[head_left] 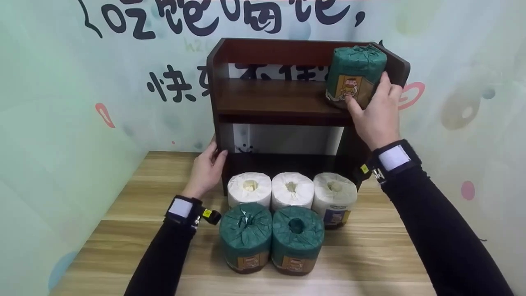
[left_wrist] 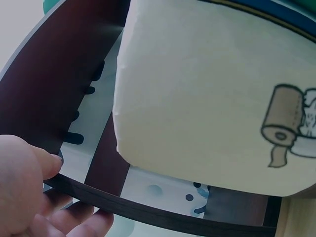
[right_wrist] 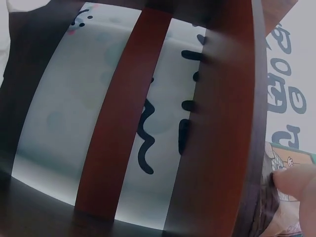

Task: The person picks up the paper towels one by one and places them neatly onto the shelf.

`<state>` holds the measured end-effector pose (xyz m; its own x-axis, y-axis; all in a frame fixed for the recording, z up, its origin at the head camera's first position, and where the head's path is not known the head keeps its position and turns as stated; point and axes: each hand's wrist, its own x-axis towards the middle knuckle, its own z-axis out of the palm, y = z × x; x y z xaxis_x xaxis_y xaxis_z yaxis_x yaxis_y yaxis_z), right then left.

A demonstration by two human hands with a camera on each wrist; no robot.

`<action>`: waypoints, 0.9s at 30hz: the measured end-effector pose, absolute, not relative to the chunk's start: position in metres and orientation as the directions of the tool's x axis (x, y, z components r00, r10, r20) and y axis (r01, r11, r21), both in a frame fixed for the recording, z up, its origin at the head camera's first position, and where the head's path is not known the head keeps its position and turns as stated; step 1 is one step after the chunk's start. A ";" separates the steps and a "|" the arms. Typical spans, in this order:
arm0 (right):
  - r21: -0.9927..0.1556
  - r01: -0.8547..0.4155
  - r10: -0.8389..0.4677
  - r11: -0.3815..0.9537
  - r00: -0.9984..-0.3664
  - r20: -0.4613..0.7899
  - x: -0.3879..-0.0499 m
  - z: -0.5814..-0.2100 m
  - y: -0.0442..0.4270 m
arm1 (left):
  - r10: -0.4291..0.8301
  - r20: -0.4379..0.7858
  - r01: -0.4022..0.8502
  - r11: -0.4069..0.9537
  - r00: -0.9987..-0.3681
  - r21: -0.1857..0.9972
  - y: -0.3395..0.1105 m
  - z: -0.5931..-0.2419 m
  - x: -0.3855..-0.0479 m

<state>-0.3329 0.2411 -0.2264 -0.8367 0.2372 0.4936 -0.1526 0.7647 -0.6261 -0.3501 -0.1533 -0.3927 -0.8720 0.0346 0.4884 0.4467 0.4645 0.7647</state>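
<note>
My right hand (head_left: 380, 115) grips a green-wrapped toilet roll (head_left: 357, 61) at the right end of the upper board of a dark brown shelf unit (head_left: 279, 96). The thumb lies on the roll's printed front and the fingers on its right side. In the right wrist view only the thumb (right_wrist: 298, 181) and a strip of the wrapper show beside the board's edge. My left hand (head_left: 207, 170) holds the unit's left side panel. The left wrist view shows the thumb (left_wrist: 29, 160) and fingers on opposite sides of the panel's edge.
Three white-wrapped toilet rolls (head_left: 292, 189) stand in a row before the lower shelf. Closer to me, two green-wrapped rolls (head_left: 296, 242) stand side by side on the wooden table (head_left: 139, 197). A printed wall covering (head_left: 172, 123) hangs behind the unit.
</note>
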 end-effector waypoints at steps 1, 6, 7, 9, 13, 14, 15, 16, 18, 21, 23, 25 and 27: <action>-0.624 -0.144 0.242 0.768 -0.837 0.491 -0.335 -0.225 0.241 | 0.036 0.488 0.447 0.465 -0.872 0.764 -0.153 -0.393 -0.350; -0.627 -0.117 0.252 0.770 -0.847 0.468 -0.344 -0.221 0.240 | 0.041 0.484 0.446 0.459 -0.874 0.768 -0.154 -0.392 -0.350; -0.626 -0.113 0.253 0.772 -0.849 0.465 -0.346 -0.221 0.240 | 0.038 0.483 0.445 0.459 -0.875 0.769 -0.154 -0.392 -0.350; -0.622 -0.102 0.254 0.776 -0.853 0.457 -0.349 -0.219 0.240 | 0.037 0.483 0.444 0.461 -0.875 0.768 -0.154 -0.393 -0.350; -0.610 -0.076 0.256 0.789 -0.862 0.438 -0.357 -0.217 0.240 | 0.037 0.483 0.442 0.467 -0.875 0.766 -0.154 -0.393 -0.351; -0.606 -0.068 0.257 0.793 -0.864 0.434 -0.359 -0.217 0.241 | 0.037 0.482 0.441 0.467 -0.876 0.766 -0.154 -0.394 -0.351; -0.602 -0.061 0.258 0.796 -0.866 0.429 -0.360 -0.217 0.241 | 0.037 0.480 0.440 0.467 -0.876 0.767 -0.154 -0.394 -0.351; -0.597 -0.056 0.257 0.800 -0.867 0.426 -0.361 -0.217 0.241 | 0.038 0.479 0.439 0.468 -0.877 0.767 -0.154 -0.394 -0.351; -0.591 -0.048 0.259 0.805 -0.868 0.423 -0.362 -0.217 0.242 | 0.038 0.477 0.438 0.467 -0.878 0.768 -0.154 -0.394 -0.351; -0.591 -0.050 0.262 0.805 -0.864 0.430 -0.361 -0.219 0.243 | 0.038 0.477 0.437 0.470 -0.878 0.767 -0.153 -0.393 -0.350; -0.595 -0.057 0.262 0.802 -0.861 0.436 -0.360 -0.220 0.243 | 0.034 0.478 0.437 0.469 -0.878 0.768 -0.153 -0.393 -0.350; -0.598 -0.065 0.261 0.799 -0.859 0.442 -0.358 -0.221 0.244 | 0.032 0.480 0.438 0.468 -0.877 0.768 -0.153 -0.392 -0.350; -0.607 -0.072 0.261 0.792 -0.858 0.442 -0.356 -0.222 0.244 | 0.031 0.480 0.438 0.467 -0.876 0.769 -0.153 -0.392 -0.350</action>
